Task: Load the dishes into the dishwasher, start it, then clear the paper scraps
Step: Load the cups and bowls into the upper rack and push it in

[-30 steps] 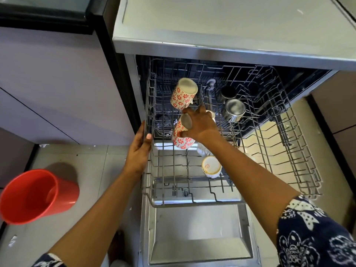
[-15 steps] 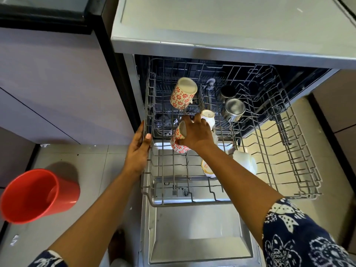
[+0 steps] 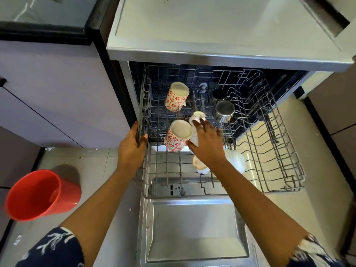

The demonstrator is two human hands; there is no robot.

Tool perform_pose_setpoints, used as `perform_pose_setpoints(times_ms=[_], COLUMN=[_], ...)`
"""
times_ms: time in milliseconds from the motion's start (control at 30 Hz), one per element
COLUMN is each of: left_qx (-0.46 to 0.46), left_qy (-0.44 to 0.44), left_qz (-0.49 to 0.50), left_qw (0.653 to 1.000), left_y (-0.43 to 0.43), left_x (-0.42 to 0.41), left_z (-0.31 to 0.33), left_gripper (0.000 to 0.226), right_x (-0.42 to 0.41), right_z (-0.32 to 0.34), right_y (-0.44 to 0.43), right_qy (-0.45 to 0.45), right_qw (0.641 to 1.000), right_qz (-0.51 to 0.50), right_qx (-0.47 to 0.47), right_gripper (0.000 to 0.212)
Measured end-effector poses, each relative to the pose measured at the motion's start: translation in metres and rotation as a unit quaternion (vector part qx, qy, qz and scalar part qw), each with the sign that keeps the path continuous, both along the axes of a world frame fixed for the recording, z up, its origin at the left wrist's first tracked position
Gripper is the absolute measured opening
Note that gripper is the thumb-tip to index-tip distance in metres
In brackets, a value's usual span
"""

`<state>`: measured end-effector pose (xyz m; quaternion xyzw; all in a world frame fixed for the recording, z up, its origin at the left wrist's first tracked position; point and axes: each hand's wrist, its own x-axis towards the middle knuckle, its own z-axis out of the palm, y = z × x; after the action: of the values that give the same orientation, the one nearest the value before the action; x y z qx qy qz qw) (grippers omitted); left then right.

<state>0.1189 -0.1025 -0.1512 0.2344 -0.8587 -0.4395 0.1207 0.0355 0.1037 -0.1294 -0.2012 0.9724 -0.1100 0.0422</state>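
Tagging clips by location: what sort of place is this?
Probably a home kitchen: an open dishwasher, its pulled-out rack holding floral mugs and steel cups, under a countertop beside cabinets.

I take the red plastic tub [image 3: 42,195] as my marker. It stands on the pale tiled floor [image 3: 90,170] with its open mouth towards my camera, and it throws a dark shadow just behind it. Beyond the tub a lilac cabinet front [image 3: 57,97] rises, with a small dark handle [image 3: 2,81] at its left edge. Above that cabinet lies a black-rimmed glass top [image 3: 44,18]. Far to the right of the tub, and higher in my view, a grey worktop [image 3: 221,26] juts out. Farther right still stand brown cabinet panels [image 3: 341,120].
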Motion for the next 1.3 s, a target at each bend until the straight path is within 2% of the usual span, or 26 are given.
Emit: perform_pose_setpoints(times_ms=[67, 267, 367, 467, 600, 700, 900, 1100, 1300], left_qx=[-0.065, -0.235, -0.303, -0.304, -0.301, -0.344, -0.425, -0.439, -0.439], left_qy=[-0.007, -0.131, -0.132, -0.129, -0.138, -0.117, -0.049, 0.009, 0.016], left_qz=[-0.017, -0.083, -0.132, -0.156, -0.157, -0.124, -0.056, -0.02, 0.003], left_qw=[0.998, 0.959, 0.935, 0.931, 0.931, 0.923, 0.902, 0.898, 0.899], left_y=[0.002, 0.04, 0.08, 0.118, 0.152, 0.155, 0.157, 0.153, 0.145], left_x=[-0.001, 0.043, 0.086, 0.112, 0.13, 0.13, 0.118, 0.105, 0.059], left_z=[0.001, -0.003, -0.012, -0.03, -0.053, -0.072, -0.105, -0.118, -0.115], left_gripper=[0.054, 0.08, 0.079, 0.081, 0.071, 0.065, 0.073, 0.074, 0.075], right_x=[0.016, 0.075, 0.096, 0.109, 0.12, 0.122, 0.114, 0.103, 0.058], right_z=[-0.001, -0.022, -0.036, -0.049, -0.065, -0.079, -0.111, -0.129, -0.13], right_y=[0.042, 0.151, 0.179, 0.189, 0.191, 0.193, 0.195, 0.191, 0.178], right_qy=[0.023, 0.032, 0.023, 0.002, 0.015, 0.047, 0.121, 0.202, 0.208], right_qw=[0.998, 0.989, 0.989, 0.989, 0.99, 0.99, 0.984, 0.971, 0.969], right_qz=[-0.044, -0.14, -0.145, -0.147, -0.141, -0.131, -0.128, -0.107, -0.099], right_qx=[-0.025, -0.041, -0.012, 0.007, -0.015, -0.037, -0.038, -0.074, -0.085], right_gripper=[0.066, 0.052, 0.053, 0.064, 0.081, 0.076, 0.067, 0.071, 0.069])
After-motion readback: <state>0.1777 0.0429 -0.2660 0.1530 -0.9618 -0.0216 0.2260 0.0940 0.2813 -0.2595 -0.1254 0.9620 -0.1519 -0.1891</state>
